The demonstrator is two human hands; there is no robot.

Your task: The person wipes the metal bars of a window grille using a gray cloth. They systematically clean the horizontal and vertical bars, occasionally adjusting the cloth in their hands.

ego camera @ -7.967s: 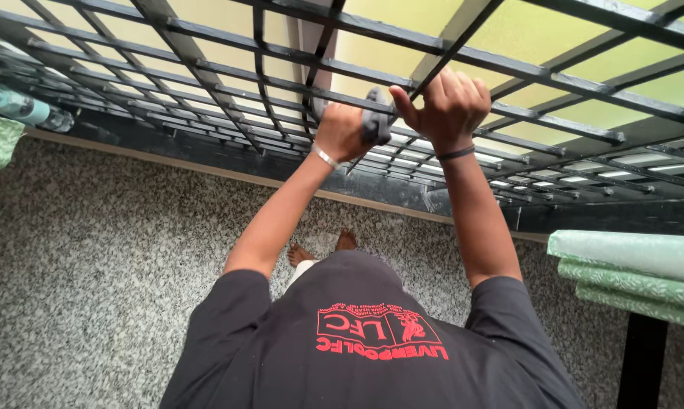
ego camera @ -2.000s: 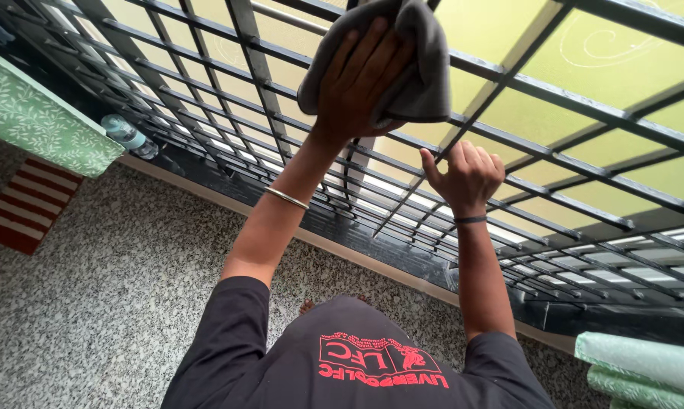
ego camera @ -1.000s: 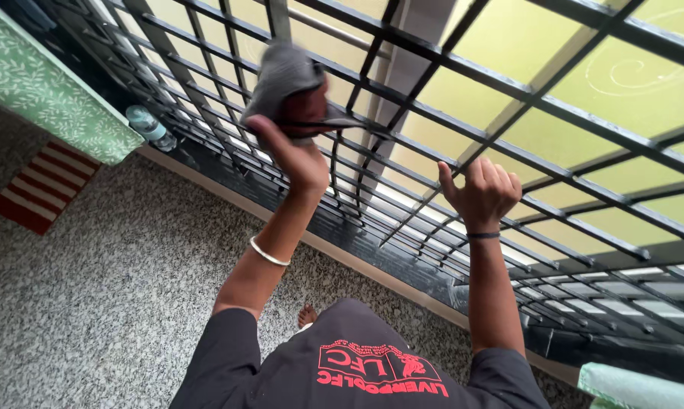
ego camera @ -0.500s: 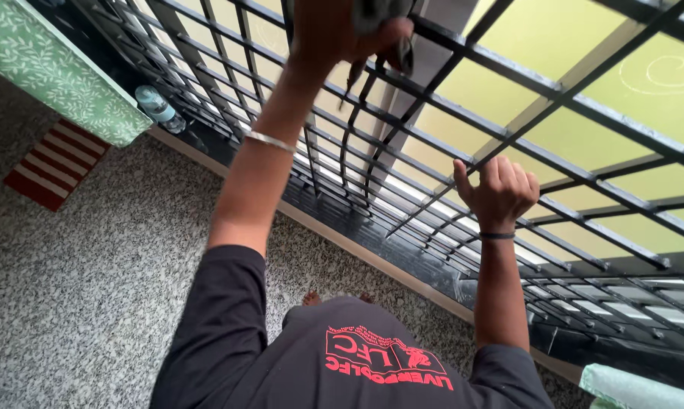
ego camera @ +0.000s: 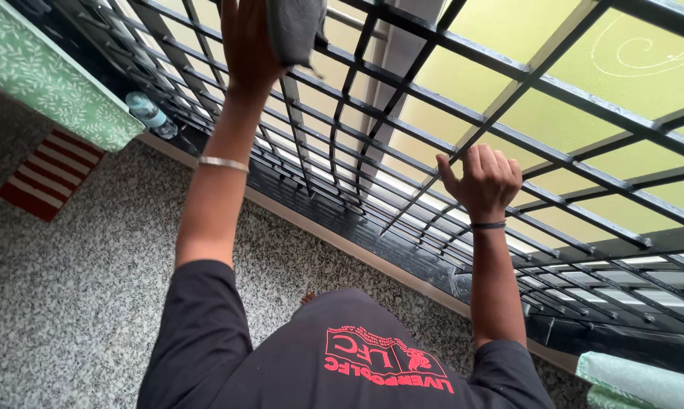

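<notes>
Black metal grille (ego camera: 554, 83) over frosted glass; left hand (ego camera: 245, 42) presses grey cloth (ego camera: 292, 26); right hand (ego camera: 482, 180) grips bar.

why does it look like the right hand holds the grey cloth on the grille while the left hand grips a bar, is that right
Sides are swapped. The head view shows the left hand holding the grey cloth on the grille, while the right hand grips a bar.

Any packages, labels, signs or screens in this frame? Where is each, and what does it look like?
No signs or screens.
Plastic bottle: lying on the dark window sill at far left, clear bluish, with a pale label band.
Printed emblem: on the person's black shirt at bottom centre, red outlined shape with lettering.
</notes>
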